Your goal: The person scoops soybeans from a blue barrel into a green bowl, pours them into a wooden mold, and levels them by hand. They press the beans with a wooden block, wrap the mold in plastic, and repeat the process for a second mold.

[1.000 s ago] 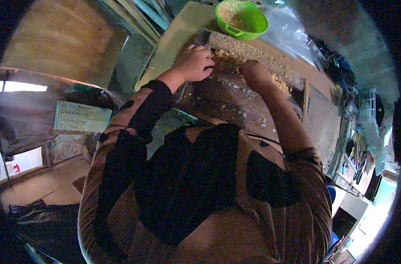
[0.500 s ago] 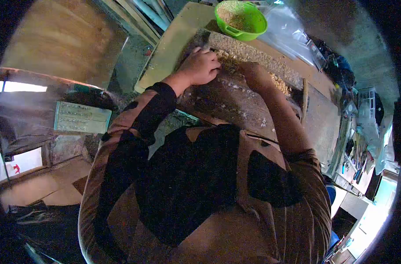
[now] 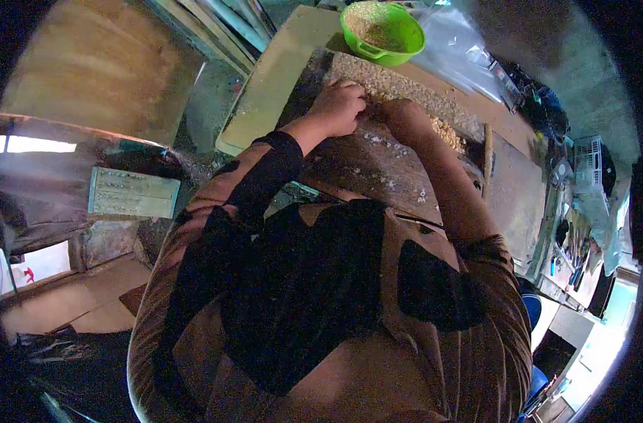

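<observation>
A cluttered workshop is crowding in around a long bench, with a pale board [image 3: 268,84] lying at its left end and a dark, worn slab [image 3: 364,166] sitting beside it. A band of pale crumbs [image 3: 417,95] is running along the far edge of that slab, and stray bits are speckling its bare middle.

The person is leaning over the slab with both arms reaching forward. The left hand [image 3: 343,106] is resting knuckles-up at the near edge of the crumb band, its fingers curling down into the crumbs; I cannot tell whether it is pinching any. The right hand [image 3: 404,116] is lying just beside it, almost touching, bunched with its back to me, so I cannot tell whether it is gripping anything.

Beyond the hands, a green bowl [image 3: 395,51] is standing at the far end of the bench, filled with the same pale crumbs. A clear plastic bag [image 3: 462,53] is lying to its right. A wooden stick [image 3: 488,151] is resting on the slab's right side, and hand tools [image 3: 574,243] are spreading over a shelf further right.
</observation>
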Available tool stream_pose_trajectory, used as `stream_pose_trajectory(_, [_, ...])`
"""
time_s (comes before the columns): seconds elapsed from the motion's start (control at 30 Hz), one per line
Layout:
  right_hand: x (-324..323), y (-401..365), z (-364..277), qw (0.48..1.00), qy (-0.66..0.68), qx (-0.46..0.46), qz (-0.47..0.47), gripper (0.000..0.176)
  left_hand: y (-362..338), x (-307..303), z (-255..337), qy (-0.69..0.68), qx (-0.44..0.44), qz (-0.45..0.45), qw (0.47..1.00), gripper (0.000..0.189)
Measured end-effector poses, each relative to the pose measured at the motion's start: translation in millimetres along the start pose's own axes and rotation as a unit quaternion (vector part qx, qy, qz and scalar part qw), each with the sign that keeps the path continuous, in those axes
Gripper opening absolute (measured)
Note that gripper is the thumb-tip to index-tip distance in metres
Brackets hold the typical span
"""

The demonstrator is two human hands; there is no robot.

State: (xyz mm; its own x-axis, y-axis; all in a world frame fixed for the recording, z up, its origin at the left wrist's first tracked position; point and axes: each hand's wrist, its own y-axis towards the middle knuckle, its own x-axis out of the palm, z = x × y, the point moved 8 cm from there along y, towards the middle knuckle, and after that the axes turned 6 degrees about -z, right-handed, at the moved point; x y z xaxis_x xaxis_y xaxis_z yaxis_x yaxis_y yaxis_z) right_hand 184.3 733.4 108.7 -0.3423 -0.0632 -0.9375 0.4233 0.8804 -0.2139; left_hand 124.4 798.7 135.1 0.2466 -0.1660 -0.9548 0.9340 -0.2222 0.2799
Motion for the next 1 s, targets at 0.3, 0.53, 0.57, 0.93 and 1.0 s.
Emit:
stream_pose_trajectory(0.3, [-2.6,2.4,1.3,0.997,0.011,-0.051,0.048,0.025,10.6,12.5,-4.2,-0.048,-0.024,-0.006,0.999,0.011])
stream_pose_trajectory(0.53, [-8.2,-3.8,-0.6,0.994,0.081,-0.034,0.065,0.023,15.0,10.4,-2.7,-0.051,-0.036,-0.013,0.998,0.009])
stream_pose_trajectory(0.57, [-6.4,-3.0,1.0,0.994,0.082,-0.034,0.066,0.023,15.1,10.9,-2.4,-0.05,-0.032,-0.019,0.998,0.008])
stream_pose_trajectory(0.93, [-8.6,-4.2,-1.3,0.995,0.063,0.013,0.072,0.023,17.6,7.1,-5.0,-0.051,-0.035,0.044,0.997,0.007])
stream_pose_trajectory(1.0, [-7.2,1.8,-0.5,0.997,0.035,-0.014,0.061,0.026,19.2,12.9,-8.7,-0.047,-0.06,-0.021,0.997,0.012])
